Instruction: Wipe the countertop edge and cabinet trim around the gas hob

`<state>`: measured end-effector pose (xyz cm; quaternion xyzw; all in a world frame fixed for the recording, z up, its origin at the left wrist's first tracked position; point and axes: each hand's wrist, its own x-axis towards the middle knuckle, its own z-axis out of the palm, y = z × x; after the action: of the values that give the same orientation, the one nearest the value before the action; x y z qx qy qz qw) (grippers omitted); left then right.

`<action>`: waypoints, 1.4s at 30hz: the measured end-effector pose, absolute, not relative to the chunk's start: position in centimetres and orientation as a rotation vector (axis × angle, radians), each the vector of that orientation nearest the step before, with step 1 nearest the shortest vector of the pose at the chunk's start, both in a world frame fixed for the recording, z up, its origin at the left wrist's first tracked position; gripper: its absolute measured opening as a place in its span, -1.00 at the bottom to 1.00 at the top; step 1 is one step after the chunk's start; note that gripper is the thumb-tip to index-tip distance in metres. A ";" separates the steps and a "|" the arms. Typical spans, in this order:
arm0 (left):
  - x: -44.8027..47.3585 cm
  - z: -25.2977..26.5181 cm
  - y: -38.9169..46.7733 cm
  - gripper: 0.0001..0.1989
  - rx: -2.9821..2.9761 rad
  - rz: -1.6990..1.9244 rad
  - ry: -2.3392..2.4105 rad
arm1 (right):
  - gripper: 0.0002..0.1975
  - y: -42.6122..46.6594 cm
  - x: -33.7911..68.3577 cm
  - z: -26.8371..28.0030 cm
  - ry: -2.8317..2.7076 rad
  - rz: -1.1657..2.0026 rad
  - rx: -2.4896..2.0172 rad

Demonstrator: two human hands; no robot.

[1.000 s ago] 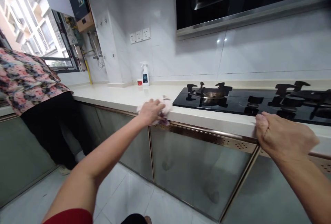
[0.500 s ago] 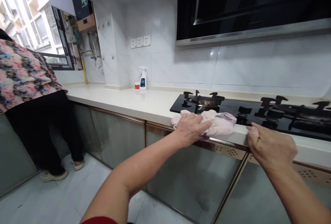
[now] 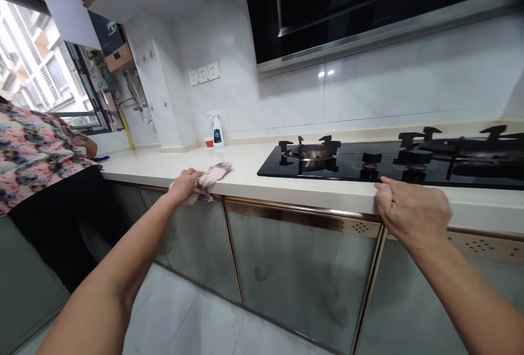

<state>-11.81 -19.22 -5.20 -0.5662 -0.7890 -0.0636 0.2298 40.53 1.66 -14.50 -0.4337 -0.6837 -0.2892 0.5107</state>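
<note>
My left hand (image 3: 186,184) is closed over a pale pink cloth (image 3: 215,175) at the front edge of the white countertop (image 3: 245,161). Part of the cloth lies on the top, and part hangs over the edge. Well to the right, my right hand (image 3: 415,214) is curled against the counter's front edge just before the black gas stove (image 3: 347,165), thumb on top. Its other fingers are mostly hidden from me.
A white spray bottle (image 3: 218,130) and a small red container (image 3: 209,143) stand by the wall. Another person (image 3: 41,142) in a floral top is at the far left, near a blue item (image 3: 101,158). A black range hood (image 3: 368,5) overhangs the stove.
My left hand has slid the cloth leftward along the counter edge, away from the stove front. My right hand stays at the edge. The view has shifted slightly.
</note>
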 end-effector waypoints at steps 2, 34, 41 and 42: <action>-12.8 -4.2 -19.5 -0.37 -1.515 -0.071 -2.212 | -0.64 1.7 40.3 -14.6 -1.606 -0.710 -1.002; 0.1 -4.6 -15.1 -0.37 -1.690 -0.218 -2.122 | -0.45 1.6 41.2 -14.7 -1.737 -0.855 -1.066; -8.4 -2.9 -17.6 -0.35 -1.534 -0.051 -2.273 | -0.47 1.8 40.6 -14.7 -1.671 -0.869 -1.050; -8.6 -3.0 -17.5 -0.36 -1.535 -0.049 -2.265 | -0.48 1.7 40.5 -14.7 -1.667 -0.862 -1.062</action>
<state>-8.58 -17.54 -2.97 -0.5496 -0.8107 -0.0175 0.2010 40.49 1.71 -14.68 -0.4338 -0.6812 -0.3522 0.4730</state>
